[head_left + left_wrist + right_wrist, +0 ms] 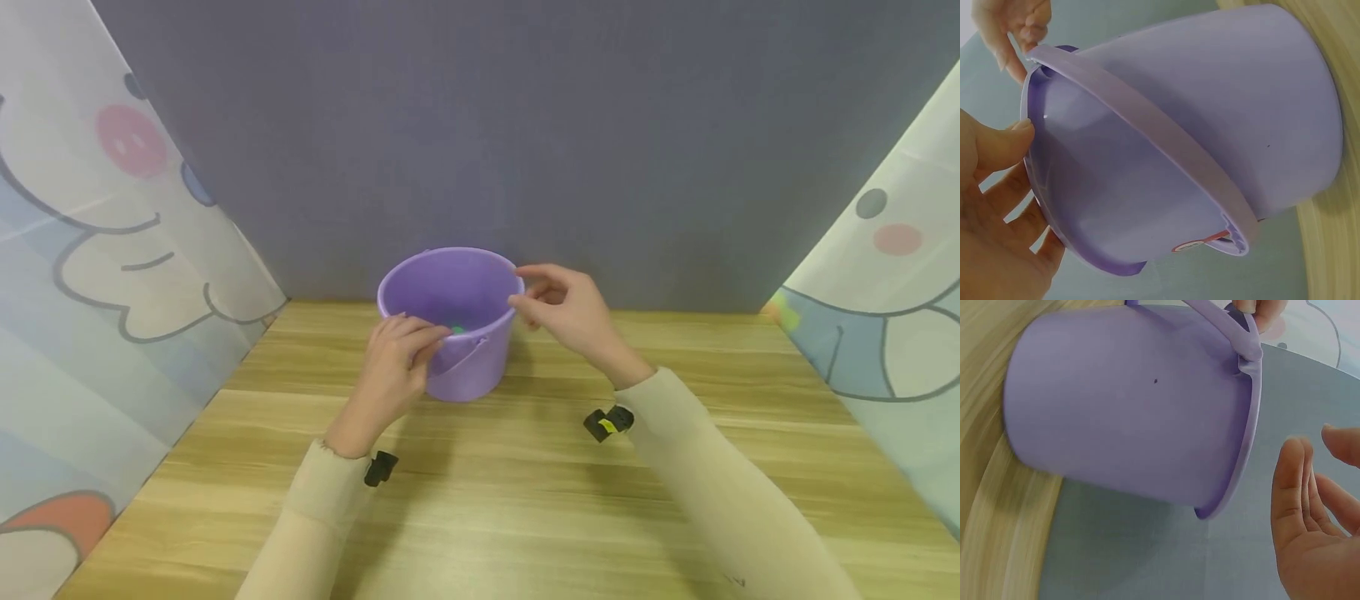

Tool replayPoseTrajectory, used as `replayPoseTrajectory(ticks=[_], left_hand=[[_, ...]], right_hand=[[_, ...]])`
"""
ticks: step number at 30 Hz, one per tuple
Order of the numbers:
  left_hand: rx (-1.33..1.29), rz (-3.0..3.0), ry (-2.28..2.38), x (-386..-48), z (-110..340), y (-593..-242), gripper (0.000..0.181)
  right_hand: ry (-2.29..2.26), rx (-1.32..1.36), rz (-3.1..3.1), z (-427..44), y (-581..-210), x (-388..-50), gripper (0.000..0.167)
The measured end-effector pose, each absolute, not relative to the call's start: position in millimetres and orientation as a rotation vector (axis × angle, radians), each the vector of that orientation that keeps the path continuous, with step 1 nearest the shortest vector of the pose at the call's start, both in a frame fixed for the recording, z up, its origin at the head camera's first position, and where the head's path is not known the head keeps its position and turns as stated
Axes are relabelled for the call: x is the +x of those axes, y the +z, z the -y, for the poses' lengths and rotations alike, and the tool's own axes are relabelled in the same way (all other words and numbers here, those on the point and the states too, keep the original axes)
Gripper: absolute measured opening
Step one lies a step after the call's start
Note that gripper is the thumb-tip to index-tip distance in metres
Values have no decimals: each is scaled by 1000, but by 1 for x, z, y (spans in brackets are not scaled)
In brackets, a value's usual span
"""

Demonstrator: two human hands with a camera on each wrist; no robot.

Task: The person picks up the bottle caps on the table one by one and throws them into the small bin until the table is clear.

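Observation:
A purple bucket (468, 367) stands upright on the wooden table, with its handle (1147, 122) hanging down against the side. My left hand (392, 354) grips the near left part of the rim, thumb outside and fingers over the edge, as the left wrist view also shows. By the right part of the rim hovers my right hand (573, 308); its fingers are loosely bent with nothing between them. The right wrist view shows that hand (1316, 525) apart from the rim. Deep in the bucket a bit of something green (457, 330) shows, mostly hidden by the near wall.
The wood-grain table (525, 500) runs back to a dark grey panel (480, 142) behind the bucket. Curtains printed with cartoon figures hang on the left (150, 233) and right (900, 283). A small black device (609, 423) sits at each wrist.

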State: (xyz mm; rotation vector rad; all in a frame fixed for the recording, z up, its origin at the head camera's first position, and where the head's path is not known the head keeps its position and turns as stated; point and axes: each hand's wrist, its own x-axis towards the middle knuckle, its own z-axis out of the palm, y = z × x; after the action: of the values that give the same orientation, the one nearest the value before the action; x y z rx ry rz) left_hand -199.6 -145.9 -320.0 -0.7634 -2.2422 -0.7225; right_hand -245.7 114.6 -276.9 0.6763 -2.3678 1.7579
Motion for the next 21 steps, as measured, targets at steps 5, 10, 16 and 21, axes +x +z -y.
replayPoseTrajectory(ticks=[5, 10, 16, 21], left_hand=[[-753, 2229, -742, -202, 142, -321, 23], [-738, 2209, -720, -205, 139, -324, 22], [-713, 2167, -684, -210, 136, -326, 20], [-686, 2154, -621, -210, 135, -328, 21]], right_hand=[[1552, 616, 2461, -137, -288, -234, 45], [1342, 595, 2562, -154, -303, -224, 42], [1182, 663, 2634, -164, -314, -214, 46], [970, 655, 2726, -172, -320, -201, 53]])
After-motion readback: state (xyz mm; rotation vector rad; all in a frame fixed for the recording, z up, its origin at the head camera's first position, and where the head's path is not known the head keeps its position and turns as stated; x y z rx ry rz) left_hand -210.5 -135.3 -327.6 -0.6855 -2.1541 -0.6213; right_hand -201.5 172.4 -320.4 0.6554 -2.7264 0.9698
